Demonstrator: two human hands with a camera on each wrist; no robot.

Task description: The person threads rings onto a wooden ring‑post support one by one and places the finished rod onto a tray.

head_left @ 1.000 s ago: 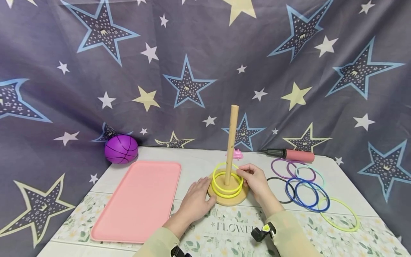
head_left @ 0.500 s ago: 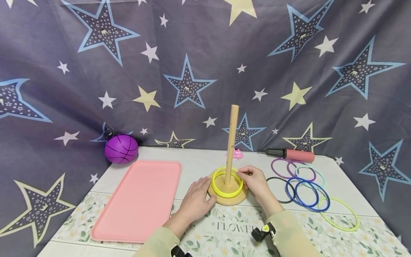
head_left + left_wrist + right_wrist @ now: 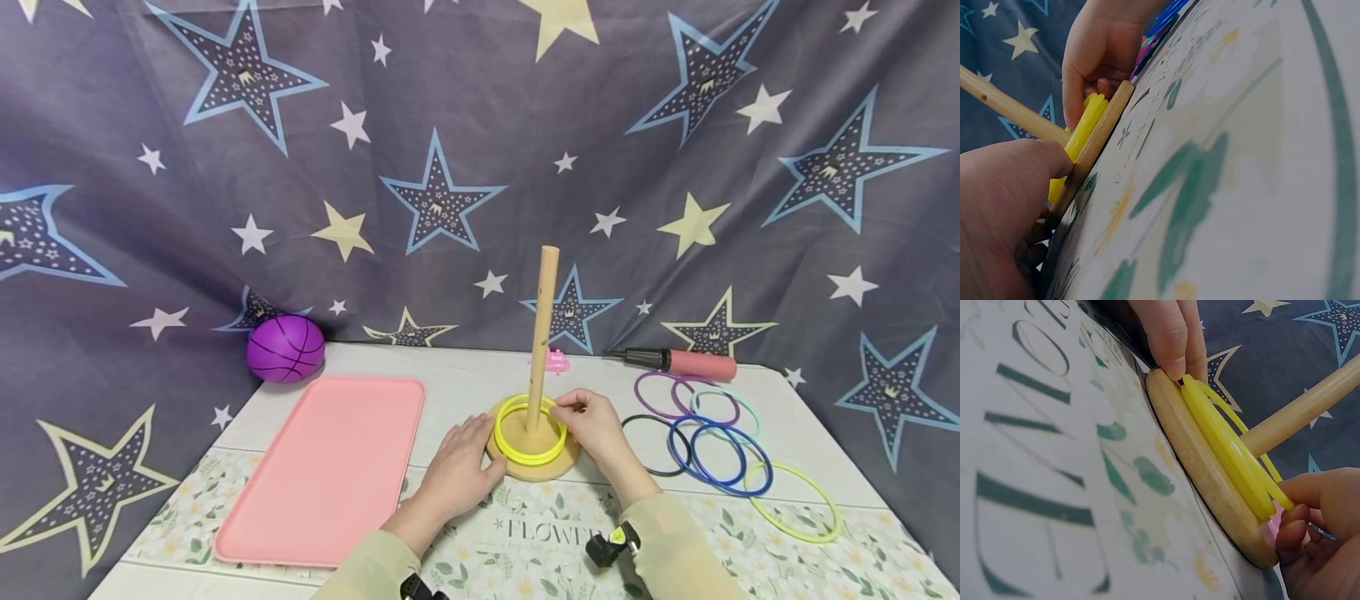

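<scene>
A wooden peg stand has an upright post (image 3: pixel 542 342) on a round base (image 3: pixel 536 477). Several yellow rings (image 3: pixel 531 457) encircle the post, low over the base. My right hand (image 3: pixel 596 421) pinches the top yellow ring (image 3: pixel 1235 419) at its right side between thumb and fingertips. In the right wrist view that ring's far side sits slightly raised from the stack. My left hand (image 3: pixel 461 467) holds the base's left edge, its thumb (image 3: pixel 1054 159) at the front; its other fingertips are partly hidden in the left wrist view.
At right lie loose rings: black (image 3: pixel 637 472), blue (image 3: pixel 767 475), purple (image 3: pixel 637 393), mint (image 3: pixel 757 417) and yellow-green (image 3: pixel 817 537). Behind them is a red-and-black hand pump (image 3: pixel 697 364). A pink tray (image 3: pixel 322 475) and purple ball (image 3: pixel 286 348) are left. A small pink object (image 3: pixel 557 361) lies behind the post.
The top yellow ring, raised and tilted a second ago, has come down close onto the others with my right hand still pinching it. My left hand stays at the base.
</scene>
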